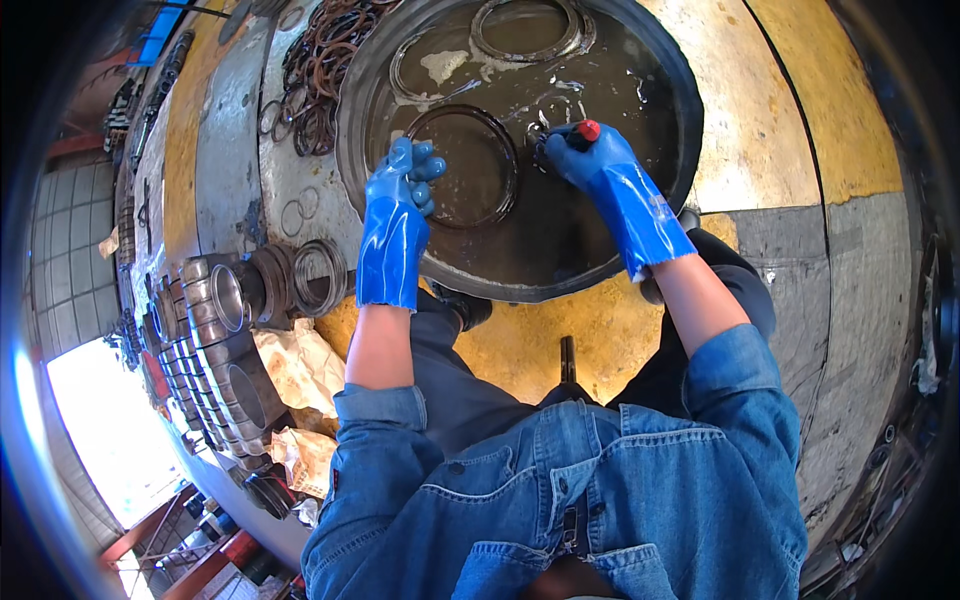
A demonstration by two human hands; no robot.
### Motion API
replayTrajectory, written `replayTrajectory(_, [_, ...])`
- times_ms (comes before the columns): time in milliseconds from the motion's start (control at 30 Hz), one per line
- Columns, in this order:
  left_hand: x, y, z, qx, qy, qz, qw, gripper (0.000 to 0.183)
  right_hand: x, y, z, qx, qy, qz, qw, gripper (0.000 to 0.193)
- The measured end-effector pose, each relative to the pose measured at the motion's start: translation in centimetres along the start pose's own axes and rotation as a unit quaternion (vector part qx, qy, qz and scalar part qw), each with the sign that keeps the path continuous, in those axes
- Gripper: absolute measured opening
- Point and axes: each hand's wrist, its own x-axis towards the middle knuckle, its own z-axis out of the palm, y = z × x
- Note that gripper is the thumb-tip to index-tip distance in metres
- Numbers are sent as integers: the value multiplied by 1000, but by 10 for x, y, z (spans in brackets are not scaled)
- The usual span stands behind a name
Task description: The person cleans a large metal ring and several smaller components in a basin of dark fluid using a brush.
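Both my hands wear long blue rubber gloves over a wide round tub (352, 110) of murky dark liquid. My left hand (402, 180) is closed on the left edge of a thin metal ring (513, 165), wet and dark, which is tilted over the liquid. To its right, my right hand (592, 160) grips a tool with a red handle end (588, 130). The tool's working end is dark and mostly hidden by my fingers, so its kind is unclear. More metal rings (480, 45) lie at the far side of the tub, partly in the liquid.
A heap of rusty rings (315, 75) lies left of the tub, with two thin rings (300, 210) nearer. Stacked metal cylinders (215, 350) and crumpled brown paper (300, 365) stand at the left. Worn metal plates (770, 150) cover the floor at right.
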Motion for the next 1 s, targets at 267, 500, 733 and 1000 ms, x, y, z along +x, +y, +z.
replayTrajectory(267, [-9, -14, 21, 29, -29, -51, 998, 36, -17, -35, 13, -5, 9, -486, 874, 30])
replayTrajectory(500, [0, -8, 4, -70, -105, -23, 992, 36, -14, -30, -7, 31, 21, -189, 981, 27])
replayTrajectory(733, [6, -6, -5, -121, -148, 28, 981, 34, -14, -5, 16, 93, -110, 44, 989, 36])
replayTrajectory(1000, [9, -9, 3, -34, -76, 30, 996, 32, -21, -11, 10, -73, -115, 67, 988, 28])
